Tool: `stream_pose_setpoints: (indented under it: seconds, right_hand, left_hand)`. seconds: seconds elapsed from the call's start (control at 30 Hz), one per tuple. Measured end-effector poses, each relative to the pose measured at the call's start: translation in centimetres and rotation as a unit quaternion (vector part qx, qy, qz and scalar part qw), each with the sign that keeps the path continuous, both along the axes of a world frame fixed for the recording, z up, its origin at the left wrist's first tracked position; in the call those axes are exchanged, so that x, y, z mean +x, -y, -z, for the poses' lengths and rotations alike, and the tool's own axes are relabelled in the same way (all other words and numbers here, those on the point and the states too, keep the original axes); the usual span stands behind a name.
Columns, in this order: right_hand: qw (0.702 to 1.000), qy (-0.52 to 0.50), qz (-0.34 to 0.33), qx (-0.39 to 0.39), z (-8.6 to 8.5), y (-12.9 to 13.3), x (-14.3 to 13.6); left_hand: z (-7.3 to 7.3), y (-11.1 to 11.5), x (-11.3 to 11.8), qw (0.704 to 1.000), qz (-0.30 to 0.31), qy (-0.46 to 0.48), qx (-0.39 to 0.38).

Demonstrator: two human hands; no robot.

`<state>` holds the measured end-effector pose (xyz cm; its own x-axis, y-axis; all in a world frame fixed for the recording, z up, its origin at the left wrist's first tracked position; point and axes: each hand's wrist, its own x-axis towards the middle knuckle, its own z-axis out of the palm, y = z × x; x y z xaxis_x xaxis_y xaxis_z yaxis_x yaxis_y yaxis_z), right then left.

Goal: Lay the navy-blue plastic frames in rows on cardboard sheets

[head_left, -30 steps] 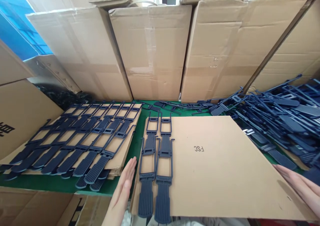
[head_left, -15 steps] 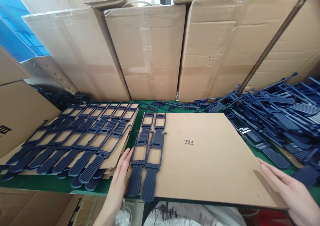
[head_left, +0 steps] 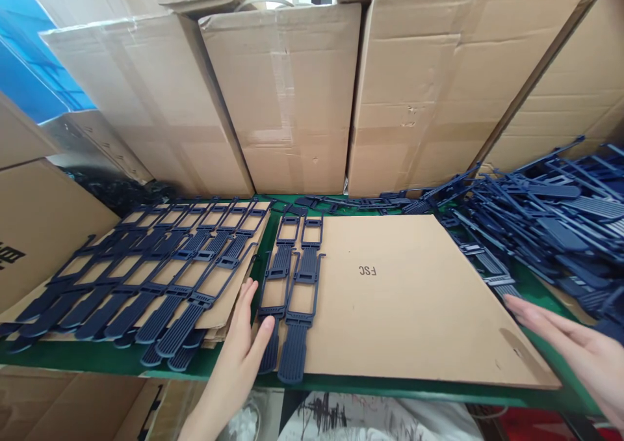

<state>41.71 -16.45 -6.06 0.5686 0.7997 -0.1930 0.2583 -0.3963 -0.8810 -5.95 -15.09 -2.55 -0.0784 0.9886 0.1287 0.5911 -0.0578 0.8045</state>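
Observation:
A flat cardboard sheet marked FSC lies on the green tabletop in front of me. Two dark blue plastic frame pieces with ribbed ends lie side by side along its left part. My left hand is at the sheet's left edge, fingers stretched and thumb apart, the thumb over the ribbed end of the left piece. Whether it presses on that piece, I cannot tell. Beyond the sheet's right edge, my right hand is open with straight fingers, holding nothing.
To the left, several similar blue pieces lie in a row on stacked cardboard. A tangled heap of blue pieces fills the right side. Large taped cartons stand along the back. More loose parts lie before them.
The cardboard sheet has shifted slightly away from me with its two pieces. My right hand has come off its right edge, and my left thumb has spread over the left piece.

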Motion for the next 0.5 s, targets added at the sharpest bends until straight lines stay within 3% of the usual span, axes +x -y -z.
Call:
stream_pose_setpoints:
  seconds: [0.07,0.13,0.2,0.27,0.33,0.4,0.5]
  right_hand:
    - [0.999,0.026,0.011,0.019,-1.6,-0.6,0.1]
    - [0.997,0.063,-0.026,0.044,-4.1,-2.1,-0.6]
    - [0.98,0.116,-0.127,0.097,-7.1,-4.5,-2.3]
    - [0.944,0.18,-0.24,0.14,-10.1,-7.4,-4.9]
    - [0.892,0.244,-0.346,0.162,-12.1,-10.4,-7.8]
    - [0.846,0.279,-0.41,0.195,-12.6,-12.8,-10.9]
    - [0.776,0.327,-0.481,0.245,-10.8,-14.3,-15.1]
  left_hand:
    - [-2.0,0.2,1.0,0.993,0.034,-0.096,0.062]
    - [-3.9,-0.5,2.3,0.976,0.102,-0.165,0.103]
    - [-5.5,-2.7,3.6,0.953,0.178,-0.212,0.124]
    - [-6.5,-5.8,4.7,0.928,0.228,-0.253,0.15]
    - [-7.0,-8.8,5.4,0.919,0.222,-0.28,0.165]
    - [-7.1,-10.5,5.4,0.921,0.187,-0.296,0.169]
    - [-6.1,-9.5,4.3,0.932,0.161,-0.282,0.159]
